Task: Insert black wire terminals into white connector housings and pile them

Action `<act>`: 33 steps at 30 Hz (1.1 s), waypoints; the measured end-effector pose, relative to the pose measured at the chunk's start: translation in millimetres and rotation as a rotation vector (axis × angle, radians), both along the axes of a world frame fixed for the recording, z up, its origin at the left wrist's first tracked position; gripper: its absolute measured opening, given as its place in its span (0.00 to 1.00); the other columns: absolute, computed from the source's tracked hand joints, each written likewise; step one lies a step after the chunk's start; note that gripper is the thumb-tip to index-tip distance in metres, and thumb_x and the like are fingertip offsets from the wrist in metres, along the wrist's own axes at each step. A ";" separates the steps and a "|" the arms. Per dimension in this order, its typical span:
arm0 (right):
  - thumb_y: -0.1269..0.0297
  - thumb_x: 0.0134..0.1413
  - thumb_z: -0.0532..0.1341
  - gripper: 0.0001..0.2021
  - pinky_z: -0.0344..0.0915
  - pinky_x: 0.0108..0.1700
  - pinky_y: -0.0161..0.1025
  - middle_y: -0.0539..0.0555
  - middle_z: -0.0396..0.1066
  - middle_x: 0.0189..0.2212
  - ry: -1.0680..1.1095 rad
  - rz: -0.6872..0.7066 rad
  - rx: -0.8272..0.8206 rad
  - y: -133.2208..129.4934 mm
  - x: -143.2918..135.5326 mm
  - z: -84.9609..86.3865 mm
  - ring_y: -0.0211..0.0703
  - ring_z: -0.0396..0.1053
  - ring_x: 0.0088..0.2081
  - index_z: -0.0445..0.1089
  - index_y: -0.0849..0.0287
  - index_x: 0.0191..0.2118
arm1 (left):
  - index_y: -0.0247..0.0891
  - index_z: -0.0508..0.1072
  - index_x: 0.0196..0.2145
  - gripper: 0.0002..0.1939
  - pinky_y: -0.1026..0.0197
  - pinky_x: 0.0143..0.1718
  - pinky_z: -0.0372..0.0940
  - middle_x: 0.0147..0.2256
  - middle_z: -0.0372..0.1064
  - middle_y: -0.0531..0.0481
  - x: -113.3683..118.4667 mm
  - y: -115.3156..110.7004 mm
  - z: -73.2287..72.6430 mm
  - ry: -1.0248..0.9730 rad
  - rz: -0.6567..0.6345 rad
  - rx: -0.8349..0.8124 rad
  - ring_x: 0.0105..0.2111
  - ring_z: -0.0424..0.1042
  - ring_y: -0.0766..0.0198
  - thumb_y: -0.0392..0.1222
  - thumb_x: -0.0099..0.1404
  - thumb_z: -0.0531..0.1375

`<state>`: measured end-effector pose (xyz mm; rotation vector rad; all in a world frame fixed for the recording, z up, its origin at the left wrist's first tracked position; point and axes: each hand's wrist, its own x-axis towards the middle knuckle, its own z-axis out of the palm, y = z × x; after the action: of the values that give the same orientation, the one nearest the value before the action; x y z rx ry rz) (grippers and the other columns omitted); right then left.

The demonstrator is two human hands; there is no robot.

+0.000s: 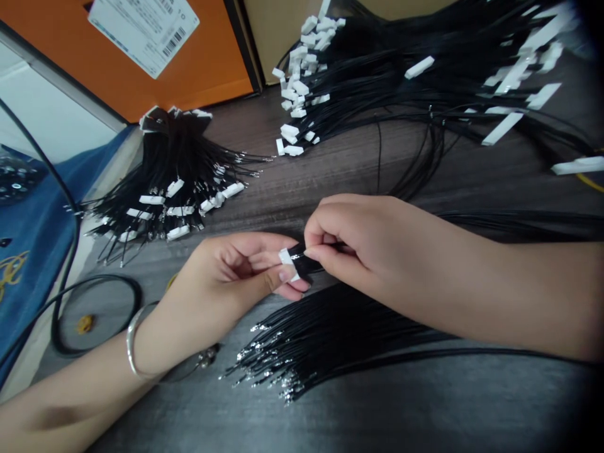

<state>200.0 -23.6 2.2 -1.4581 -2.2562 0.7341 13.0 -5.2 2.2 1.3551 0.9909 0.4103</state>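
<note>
Your left hand (238, 270) pinches the white connector housing (287, 259), your right hand (361, 245) a terminal-tipped black wire (298, 256), so align them squarely before pushing.

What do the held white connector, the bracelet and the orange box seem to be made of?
White connector: probably plastic, opaque, with a moulded-looking block shape. Bracelet: likely polished silvery metal, given its bright highlights. Orange box: apparently printed cardboard, flat-sided, smooth, with a paper-like label.

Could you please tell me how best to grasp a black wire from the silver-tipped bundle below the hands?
Probably just behind the silvery metal tips, from the picture's left: the thin black wires fan out there, but lie packed further right.
</note>
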 end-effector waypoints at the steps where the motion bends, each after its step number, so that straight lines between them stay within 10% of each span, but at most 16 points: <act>1: 0.71 0.51 0.55 0.08 0.52 0.24 0.31 0.48 0.63 0.21 0.000 -0.008 -0.008 0.0 -0.5 0.1 0.31 0.59 0.21 0.66 0.62 0.23 | 0.34 0.74 0.39 0.08 0.73 0.33 0.72 0.29 0.76 0.51 0.3 -0.5 0.1 -0.004 0.004 -0.004 0.29 0.76 0.69 0.33 0.59 0.61; 33: 0.66 0.51 0.56 0.08 0.55 0.25 0.31 0.44 0.67 0.23 0.115 -0.046 -0.062 -0.7 -0.4 -1.9 0.29 0.61 0.23 0.69 0.55 0.24 | 0.27 0.72 0.36 0.06 0.68 0.33 0.72 0.27 0.74 0.47 3.0 -2.8 1.1 -0.083 0.046 -0.107 0.27 0.75 0.68 0.28 0.59 0.59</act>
<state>199.6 -24.3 0.3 -1.4517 -2.1247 0.8585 16.0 -8.0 3.3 1.2120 0.9636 0.4383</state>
